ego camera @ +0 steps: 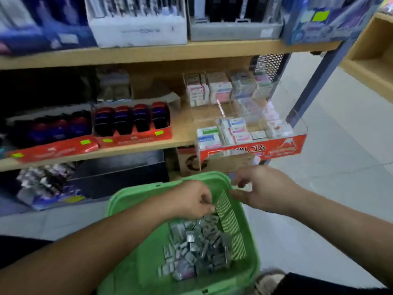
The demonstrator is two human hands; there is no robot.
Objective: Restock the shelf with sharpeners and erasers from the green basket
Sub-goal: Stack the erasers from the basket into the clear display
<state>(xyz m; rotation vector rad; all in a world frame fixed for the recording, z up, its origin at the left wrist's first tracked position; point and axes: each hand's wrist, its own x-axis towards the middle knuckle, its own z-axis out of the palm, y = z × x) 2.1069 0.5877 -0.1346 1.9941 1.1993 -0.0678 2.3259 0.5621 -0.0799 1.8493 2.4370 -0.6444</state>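
A green basket (127, 241) sits low in front of me, with a heap of several small grey metal sharpeners (195, 248) in it. My left hand (191, 199) reaches into the basket over the heap, fingers curled at the far end of the pile; blur hides whether they pinch a piece. My right hand (261, 188) hovers at the basket's far right rim with fingers curled; nothing clear shows between them. On the wooden shelf (182, 137) stands a clear acrylic eraser display (251, 133) with a red front, partly filled with small boxed erasers.
Red trays of dark sharpeners (131, 122) stand left of the display on the same shelf. Boxes of pens fill the shelf above. A blue metal post (314, 81) edges the shelf on the right, with grey floor beyond. A cardboard box (191, 162) sits under the shelf.
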